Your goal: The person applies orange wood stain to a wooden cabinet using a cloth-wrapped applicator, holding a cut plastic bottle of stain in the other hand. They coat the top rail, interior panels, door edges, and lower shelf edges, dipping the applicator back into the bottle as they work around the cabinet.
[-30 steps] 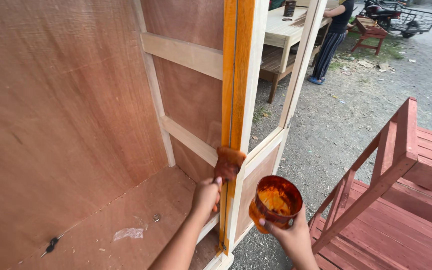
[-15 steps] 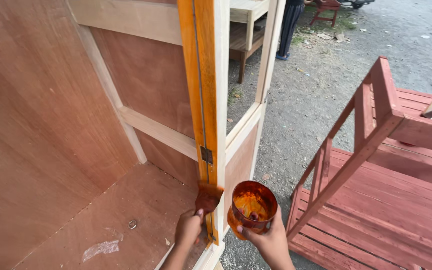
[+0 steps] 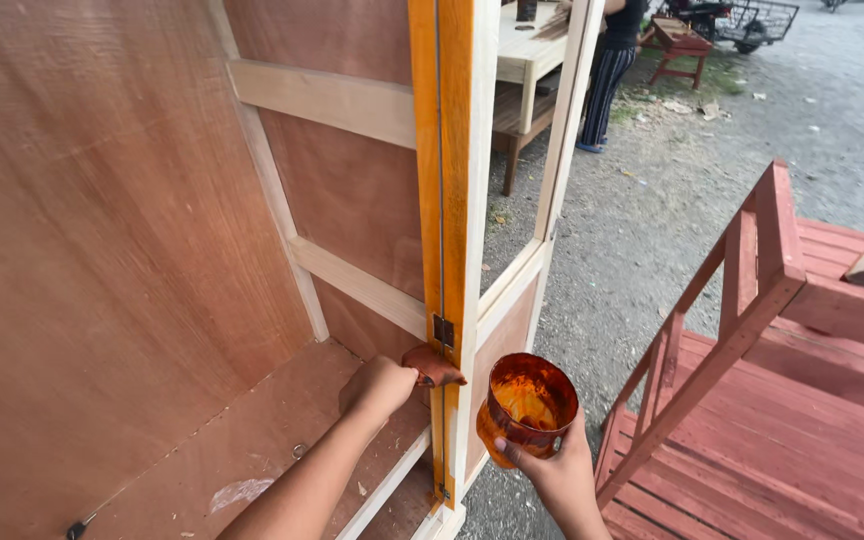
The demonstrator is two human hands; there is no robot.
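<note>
My left hand (image 3: 377, 388) grips a stain-soaked brown rag (image 3: 434, 366) and presses it against the orange-stained upright post (image 3: 430, 180) of a wooden cabinet frame, just below a small metal hinge (image 3: 443, 331). My right hand (image 3: 552, 472) holds a cut plastic cup (image 3: 526, 406) coated inside with orange-brown stain, just right of the post. The pale unstained door frame (image 3: 564, 130) stands open beside the post.
Plywood panels (image 3: 82, 230) form the cabinet's back and floor, with pale crossbars (image 3: 327, 100). A red-painted wooden structure (image 3: 752, 330) stands at the right on gravel ground (image 3: 642, 220). At the back, a person (image 3: 612, 60) stands by a wooden table (image 3: 522, 60).
My left hand slid the rag down the post and is now back a little higher, by the hinge. My right hand kept the cup beside it. The view shifted.
</note>
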